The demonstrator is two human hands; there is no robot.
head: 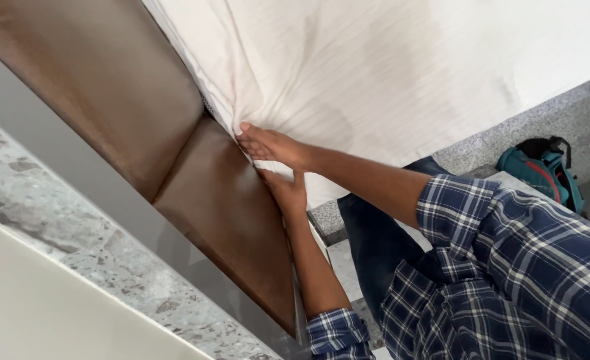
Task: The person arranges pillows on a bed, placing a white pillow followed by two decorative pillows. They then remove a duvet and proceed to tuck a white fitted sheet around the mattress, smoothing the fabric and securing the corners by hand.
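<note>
A person in a blue plaid shirt is pressing both hands into the seam where a cream sheet (388, 73), softly creased, is meeting a smooth brown padded headboard (221, 200). The right hand (275, 145) is lying flat, fingers together, on the gathered cloth. The left hand (285, 190), just below it, is pushing under the cloth's edge (fingertips hidden, so I cannot tell its grip). A teal backpack (541, 175) is resting far right on speckled stone flooring.
</note>
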